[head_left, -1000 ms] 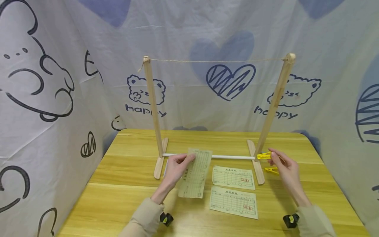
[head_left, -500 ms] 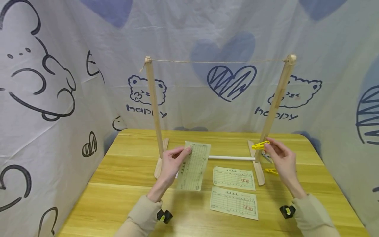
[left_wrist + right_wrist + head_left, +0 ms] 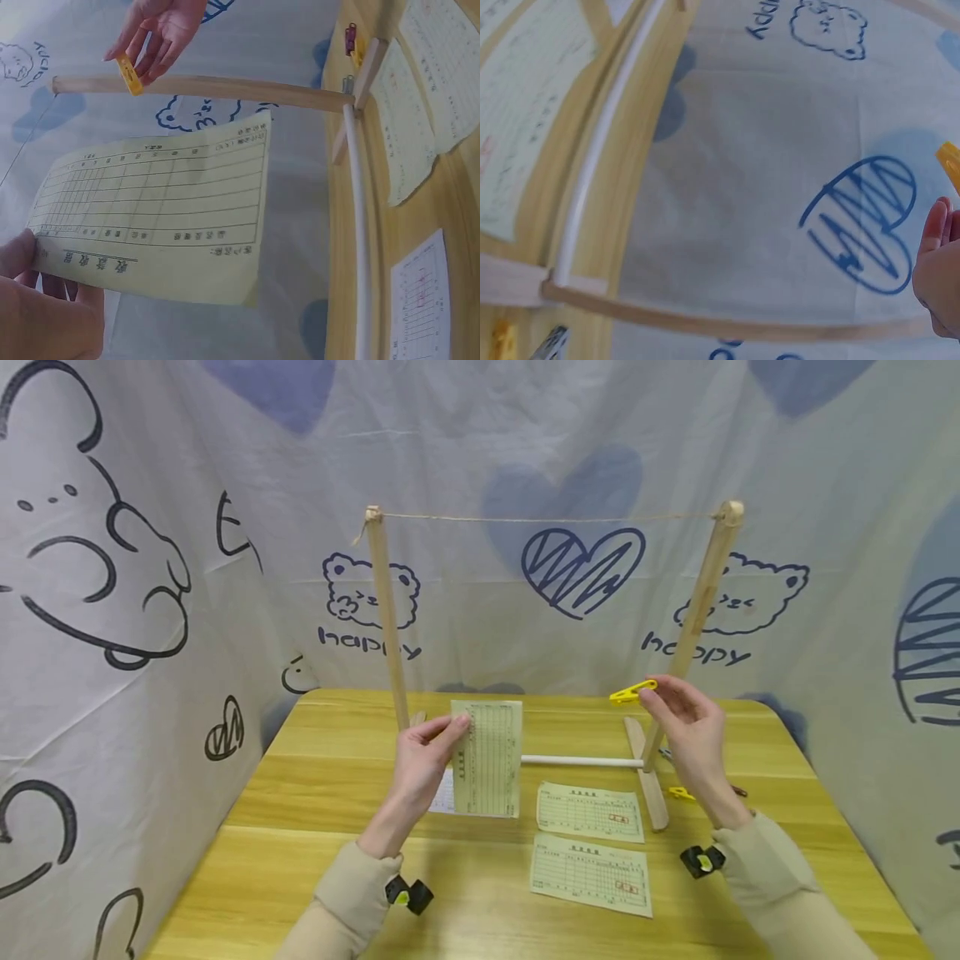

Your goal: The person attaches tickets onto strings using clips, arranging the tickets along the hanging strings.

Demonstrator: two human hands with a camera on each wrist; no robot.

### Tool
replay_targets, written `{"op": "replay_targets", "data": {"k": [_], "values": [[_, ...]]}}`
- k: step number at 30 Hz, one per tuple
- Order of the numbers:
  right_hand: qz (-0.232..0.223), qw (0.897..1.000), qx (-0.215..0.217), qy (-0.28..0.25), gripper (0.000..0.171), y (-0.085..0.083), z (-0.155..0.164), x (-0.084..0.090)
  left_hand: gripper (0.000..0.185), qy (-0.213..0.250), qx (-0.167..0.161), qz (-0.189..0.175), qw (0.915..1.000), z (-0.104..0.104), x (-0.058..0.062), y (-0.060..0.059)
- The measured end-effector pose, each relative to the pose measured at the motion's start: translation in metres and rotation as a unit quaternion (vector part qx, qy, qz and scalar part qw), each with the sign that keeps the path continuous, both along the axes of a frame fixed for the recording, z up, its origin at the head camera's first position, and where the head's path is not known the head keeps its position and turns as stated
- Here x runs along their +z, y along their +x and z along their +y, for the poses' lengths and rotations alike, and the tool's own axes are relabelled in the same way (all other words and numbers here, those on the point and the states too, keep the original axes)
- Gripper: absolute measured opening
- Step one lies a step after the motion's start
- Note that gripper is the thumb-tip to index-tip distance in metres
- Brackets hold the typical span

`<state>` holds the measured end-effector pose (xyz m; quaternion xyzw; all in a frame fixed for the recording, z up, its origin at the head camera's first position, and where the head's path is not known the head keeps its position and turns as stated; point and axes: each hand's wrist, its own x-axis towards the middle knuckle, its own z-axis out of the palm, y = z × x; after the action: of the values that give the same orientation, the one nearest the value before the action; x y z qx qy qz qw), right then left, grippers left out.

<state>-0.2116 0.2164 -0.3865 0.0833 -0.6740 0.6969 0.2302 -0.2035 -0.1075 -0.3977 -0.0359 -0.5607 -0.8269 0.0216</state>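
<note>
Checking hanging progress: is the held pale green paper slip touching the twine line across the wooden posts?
Apart. In the head view the pale green paper slip in the left hand sits well below the twine line, with curtain showing between.

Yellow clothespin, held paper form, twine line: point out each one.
yellow clothespin (image 3: 633, 692), head view, middle of its body.
paper form (image 3: 491, 756), head view, centre of the sheet.
twine line (image 3: 547, 518), head view, midway between the posts.

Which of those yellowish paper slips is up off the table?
The slip that the left hand pinches by its edge, held upright before the wooden rack. The other two slips lie flat on the table to its right.
</note>
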Motion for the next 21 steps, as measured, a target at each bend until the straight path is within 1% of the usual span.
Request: {"op": "replay_targets", "data": {"k": [3, 6, 8, 12, 17, 21], "values": [[0.006, 1.0, 0.02, -0.006, 0.022, -0.004, -0.008, 0.008, 0.035, 0.019, -0.008, -0.001, 0.9998, -0.002, 0.004, -0.003], [0.018, 0.999, 0.039, -0.019, 0.022, -0.007, -0.016, 0.016, 0.036, 0.025, -0.015, 0.002, 0.9996, -0.005, 0.009, -0.004], [0.03, 0.998, 0.048, -0.031, 0.023, -0.009, -0.021, 0.022, 0.034, 0.023, -0.019, 0.003, 0.9995, -0.007, 0.012, -0.005], [0.049, 0.995, 0.06, -0.059, 0.021, -0.014, -0.03, 0.032, 0.03, 0.023, -0.021, -0.009, 0.9995, -0.01, 0.017, -0.005], [0.065, 0.993, 0.07, -0.066, 0.019, -0.019, -0.04, 0.044, 0.026, 0.027, -0.023, -0.026, 0.999, -0.011, 0.023, -0.007], [0.076, 0.991, 0.084, -0.071, 0.019, -0.023, -0.047, 0.054, 0.023, 0.026, -0.017, -0.032, 0.999, -0.012, 0.026, -0.008]]}}
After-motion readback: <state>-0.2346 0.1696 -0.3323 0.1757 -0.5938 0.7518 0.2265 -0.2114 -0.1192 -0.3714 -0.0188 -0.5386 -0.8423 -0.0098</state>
